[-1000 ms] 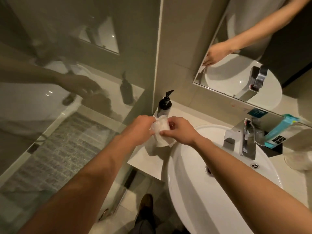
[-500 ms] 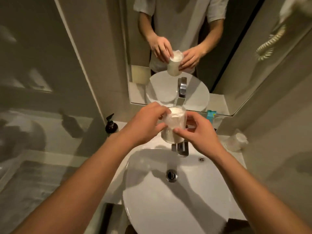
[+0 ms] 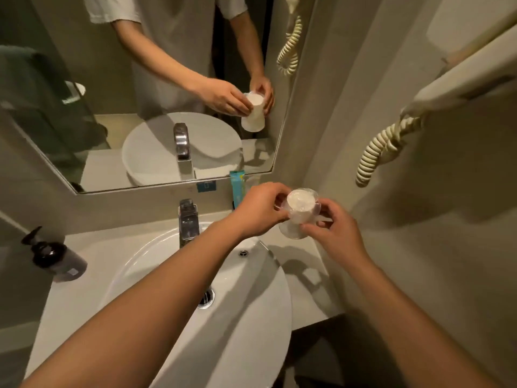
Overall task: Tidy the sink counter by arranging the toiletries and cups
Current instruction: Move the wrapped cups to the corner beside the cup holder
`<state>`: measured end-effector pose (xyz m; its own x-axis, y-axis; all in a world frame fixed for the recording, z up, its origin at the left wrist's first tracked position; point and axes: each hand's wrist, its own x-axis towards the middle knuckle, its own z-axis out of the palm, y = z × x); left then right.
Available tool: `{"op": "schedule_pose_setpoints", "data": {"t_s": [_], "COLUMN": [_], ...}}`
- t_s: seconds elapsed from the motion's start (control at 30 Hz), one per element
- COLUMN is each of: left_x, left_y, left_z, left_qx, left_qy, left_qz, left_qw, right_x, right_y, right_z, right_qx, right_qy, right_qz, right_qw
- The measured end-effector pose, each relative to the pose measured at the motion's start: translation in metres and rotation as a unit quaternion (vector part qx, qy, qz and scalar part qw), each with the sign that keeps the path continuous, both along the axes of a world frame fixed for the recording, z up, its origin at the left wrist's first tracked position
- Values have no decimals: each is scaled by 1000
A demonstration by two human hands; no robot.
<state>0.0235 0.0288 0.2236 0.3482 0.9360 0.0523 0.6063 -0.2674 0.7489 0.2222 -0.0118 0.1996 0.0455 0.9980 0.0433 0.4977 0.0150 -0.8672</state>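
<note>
Above the counter point(image 3: 313, 278), wrapped cup point(image 3: 298, 212) between both hands' grips.

Hidden behind the left hand point(image 3: 258, 210) and the right hand point(image 3: 334, 229): most of the side wall of the cup point(image 3: 299, 211), so not clear if wrapped or if holding something white inside. Blue packet point(image 3: 237, 189) at the back edge of the counter point(image 3: 305, 273), partly covered by the left hand; print too small to read. Hair dryer point(image 3: 461, 79) cut off by the right edge. Both forearms cut off at the bottom edge.
</note>
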Motion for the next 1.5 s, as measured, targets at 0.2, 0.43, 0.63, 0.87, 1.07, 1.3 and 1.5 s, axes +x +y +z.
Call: {"op": "schedule_pose_setpoints", "data": {"t_s": [0.2, 0.43, 0.63, 0.87, 1.07, 1.3, 1.5], "left_x": [56, 67, 56, 46, 44, 42, 42], "left_y": [24, 47, 82, 115, 121, 126, 130], "left_z": [-45, -95, -114, -129, -147, -162, -163], "left_qx": [-6, -33, -53, -47, -37, -38, -49], "left_qy": [47, 52, 98, 180, 228, 246, 255], "left_qz": [-23, 8, 5, -12, -7, -16, -24], "left_qw": [999, 998, 994, 982, 973, 968, 965], "right_x": [32, 33, 14, -7, -10, -18, -21], "right_y": [10, 37, 65, 89, 97, 99, 102], "right_z": [-47, -96, -123, -151, -168, -182, -192], "right_qx": [-63, -70, -69, -63, -61, -64, -63], "right_qy": [31, 3, -41, -70, -88, -92, -93], "right_qz": [-72, -85, -89, -98, -96, -84, -93], "right_qw": [995, 994, 993, 991, 990, 990, 989]}}
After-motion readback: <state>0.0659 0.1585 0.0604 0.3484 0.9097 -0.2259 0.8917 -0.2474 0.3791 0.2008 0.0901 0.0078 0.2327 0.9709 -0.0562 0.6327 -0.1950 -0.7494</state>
